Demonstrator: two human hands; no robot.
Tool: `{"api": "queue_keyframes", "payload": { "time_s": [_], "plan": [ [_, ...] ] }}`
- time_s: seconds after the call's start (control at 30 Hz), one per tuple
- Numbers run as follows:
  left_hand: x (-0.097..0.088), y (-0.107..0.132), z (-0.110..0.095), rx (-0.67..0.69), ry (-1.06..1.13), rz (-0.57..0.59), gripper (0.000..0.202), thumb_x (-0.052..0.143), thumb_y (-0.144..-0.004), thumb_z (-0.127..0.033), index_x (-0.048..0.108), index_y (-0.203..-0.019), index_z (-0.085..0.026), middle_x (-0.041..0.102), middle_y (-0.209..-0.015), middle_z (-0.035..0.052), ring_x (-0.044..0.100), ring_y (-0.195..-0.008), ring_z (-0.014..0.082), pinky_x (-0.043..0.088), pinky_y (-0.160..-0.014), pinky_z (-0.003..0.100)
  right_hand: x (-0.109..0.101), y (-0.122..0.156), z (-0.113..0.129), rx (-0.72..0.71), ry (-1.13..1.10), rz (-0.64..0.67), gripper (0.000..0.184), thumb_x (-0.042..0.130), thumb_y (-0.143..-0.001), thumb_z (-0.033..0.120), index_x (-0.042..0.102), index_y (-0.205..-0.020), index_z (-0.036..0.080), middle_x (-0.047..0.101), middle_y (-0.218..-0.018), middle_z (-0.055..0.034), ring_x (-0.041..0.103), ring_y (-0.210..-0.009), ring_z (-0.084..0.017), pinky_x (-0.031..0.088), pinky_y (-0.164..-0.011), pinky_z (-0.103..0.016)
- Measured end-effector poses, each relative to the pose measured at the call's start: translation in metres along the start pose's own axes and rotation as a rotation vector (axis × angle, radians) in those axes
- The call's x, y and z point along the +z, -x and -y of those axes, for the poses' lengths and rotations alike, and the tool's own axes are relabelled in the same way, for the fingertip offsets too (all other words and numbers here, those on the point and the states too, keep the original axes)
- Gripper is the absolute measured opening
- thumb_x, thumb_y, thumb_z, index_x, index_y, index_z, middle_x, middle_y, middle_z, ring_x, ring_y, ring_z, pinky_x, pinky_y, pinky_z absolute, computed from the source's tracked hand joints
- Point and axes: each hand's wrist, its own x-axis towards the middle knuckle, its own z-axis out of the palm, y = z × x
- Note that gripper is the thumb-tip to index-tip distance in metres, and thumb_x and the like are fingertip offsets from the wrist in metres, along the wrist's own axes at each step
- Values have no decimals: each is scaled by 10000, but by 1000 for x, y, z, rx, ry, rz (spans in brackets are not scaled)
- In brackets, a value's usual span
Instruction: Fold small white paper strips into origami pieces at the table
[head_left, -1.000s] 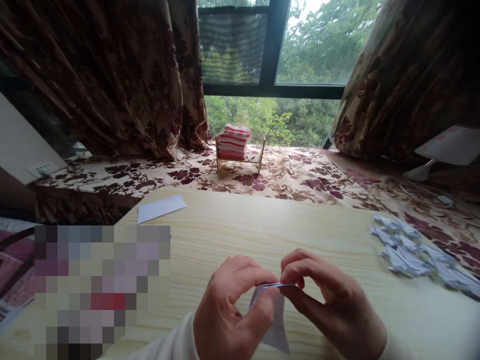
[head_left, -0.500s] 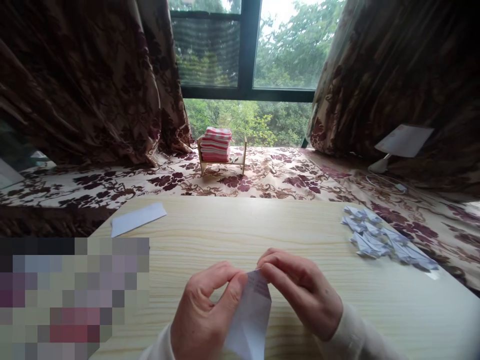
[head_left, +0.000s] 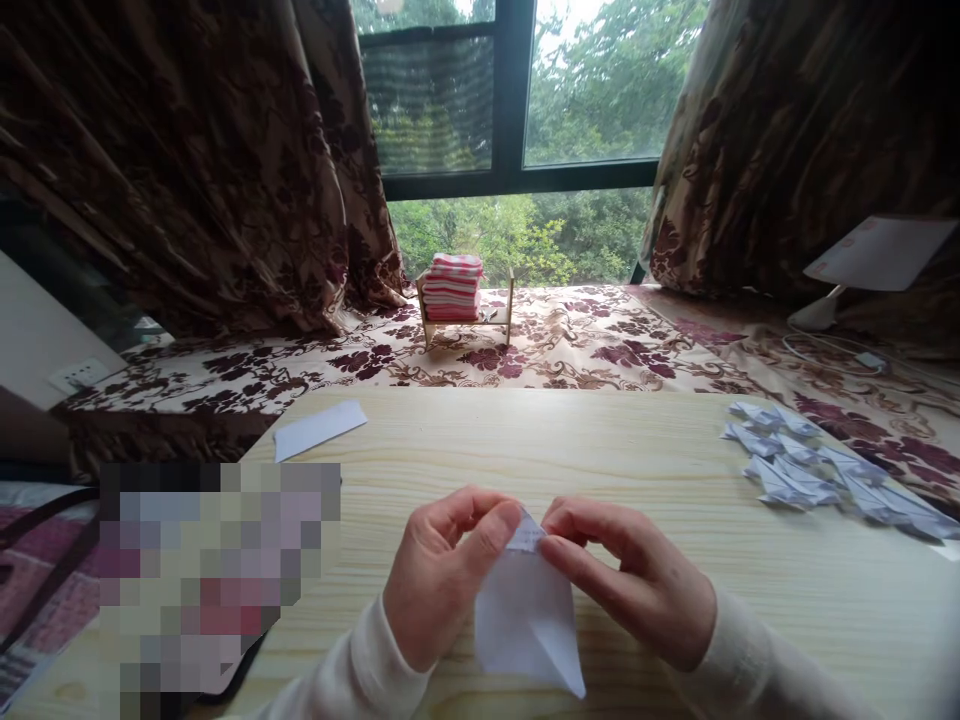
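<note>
A folded white paper piece (head_left: 525, 615) with a pointed top is held just above the light wooden table (head_left: 615, 450), near its front edge. My left hand (head_left: 442, 580) pinches the paper's upper left side between thumb and fingers. On the upper right side my right hand (head_left: 637, 580) pinches it the same way, fingertips meeting at the tip. Both wrists wear white sleeves. The paper's lower part hangs down between my hands.
Several folded paper pieces (head_left: 817, 470) lie in a row at the table's right side. A flat white paper slip (head_left: 319, 428) lies at the far left. A small wooden rack of striped cloth (head_left: 454, 290) stands on the floral-covered sill by the window. A blurred patch covers the front left.
The paper has opened from a narrow edge-on fold into a wider pointed shape facing me. My hands stay pinched at its top. The camera has shifted slightly.
</note>
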Motion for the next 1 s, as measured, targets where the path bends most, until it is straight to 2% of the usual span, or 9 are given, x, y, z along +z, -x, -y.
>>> {"api": "queue_keyframes", "payload": {
  "time_s": [0.1,0.23,0.43,0.7,0.83,0.9,1.0],
  "plan": [
    [1,0,-1,23,-102,7,234,611,-764,-334,688,-662,-137,618,-638,27,512,-607,130,416,-561,219,0,0,-1,8,-9,-49,287,497,-850,360,569,-648,169,553,-594,-10,497,-558,-119,422,-519,-223],
    [5,1,-1,-22,-93,34,206,594,-730,-297,640,-608,-138,586,-589,17,499,-571,123,416,-544,220,-1,-1,0,38,-13,-124,313,478,-852,385,578,-649,170,543,-578,-6,474,-519,-106,389,-460,-206],
    [6,2,4,-4,-152,14,171,587,-719,-261,616,-595,-147,546,-555,-9,468,-545,105,404,-535,206,1,-2,-2,39,14,-70,201,608,-747,354,598,-655,175,537,-536,18,470,-512,-105,400,-484,-209],
    [6,3,-2,19,-233,66,190,545,-742,-253,561,-576,-163,524,-557,-15,470,-569,115,403,-571,217,8,3,-3,6,32,-26,308,516,-841,392,585,-644,165,532,-581,1,497,-570,-123,414,-548,-227],
    [4,2,-2,68,-232,37,200,562,-744,-252,565,-564,-163,513,-559,-19,486,-609,124,399,-609,222,5,2,-5,46,4,-8,390,430,-896,442,579,-656,173,551,-620,-10,523,-604,-135,429,-553,-224],
    [2,-1,1,38,-148,0,210,580,-740,-289,605,-582,-153,528,-565,-13,477,-599,120,394,-594,221,-2,0,-9,80,-25,-45,416,396,-913,461,580,-671,178,544,-625,-8,517,-590,-131,435,-534,-217],
    [-2,-6,5,-69,2,-103,233,626,-702,-355,672,-642,-135,525,-537,-18,425,-530,96,365,-519,207,-15,-2,-17,73,-72,-199,395,401,-911,484,653,-855,185,635,-743,-43,578,-691,-161,489,-622,-233]
  ]
}}
